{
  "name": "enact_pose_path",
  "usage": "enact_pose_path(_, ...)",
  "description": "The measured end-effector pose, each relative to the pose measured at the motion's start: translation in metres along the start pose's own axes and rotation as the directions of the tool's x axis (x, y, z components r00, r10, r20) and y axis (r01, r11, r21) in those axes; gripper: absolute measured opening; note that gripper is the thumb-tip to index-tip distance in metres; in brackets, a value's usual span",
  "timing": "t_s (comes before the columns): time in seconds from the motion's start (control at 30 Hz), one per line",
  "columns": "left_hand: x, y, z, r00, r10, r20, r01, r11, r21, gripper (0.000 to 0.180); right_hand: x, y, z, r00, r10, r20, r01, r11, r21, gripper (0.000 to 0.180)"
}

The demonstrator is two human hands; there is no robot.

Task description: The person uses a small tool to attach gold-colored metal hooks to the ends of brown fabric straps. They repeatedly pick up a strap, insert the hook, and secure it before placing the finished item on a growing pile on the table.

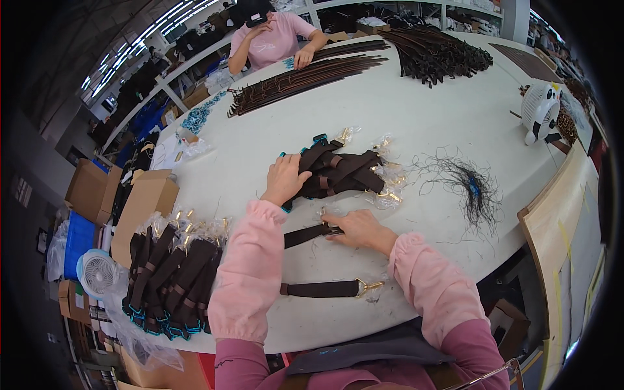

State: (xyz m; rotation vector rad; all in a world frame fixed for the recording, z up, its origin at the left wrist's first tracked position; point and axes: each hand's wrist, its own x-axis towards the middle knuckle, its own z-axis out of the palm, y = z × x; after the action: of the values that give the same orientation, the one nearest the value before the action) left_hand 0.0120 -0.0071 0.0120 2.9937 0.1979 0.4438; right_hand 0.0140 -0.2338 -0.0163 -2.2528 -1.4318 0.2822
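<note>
Dark apron [370,354] closest, I watch remotely: left hand [284,178] lying loose on piled straps [339,170], right hand [359,229] pinching a single strap [303,236].

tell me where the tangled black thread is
In the head view, the tangled black thread lies on the white tabletop, right of the middle pile of flat dark-brown straps and the right hand.

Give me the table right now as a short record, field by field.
Left hand: on the left edge of the middle strap pile
Right hand: at the right end of a single strap
Nearest the person: another strap, gold clip at its right end
Left side: second strap pile
Right side: loose dark threads, white fan
Far side: co-worker beside long brown strips
</note>
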Motion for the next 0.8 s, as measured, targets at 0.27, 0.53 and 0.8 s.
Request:
enact_pose_path(0.27,0.036,-0.006,0.018,0.992,-0.119,-0.029,0.116,0.988,-0.098,0.032,-0.022,-0.002,-0.008,0.996,-0.040,0.080,0.042,0.999,-0.019,0.019)
enact_pose_path(0.53,0.021,0.040,-0.115,0.981,0.175,0.088,-0.129,0.916,-0.379,0.023,-0.002,0.012,-0.026,0.800,0.478,-0.363,-0.051,0.657,0.752,0.070)
enact_pose_path(0.8,-0.031,0.043,-0.151,0.939,0.138,0.314,0.068,0.823,-0.565,0.021,0.013,0.037,-0.012,0.702,0.221,-0.677,0.095,0.913,0.396,0.037)
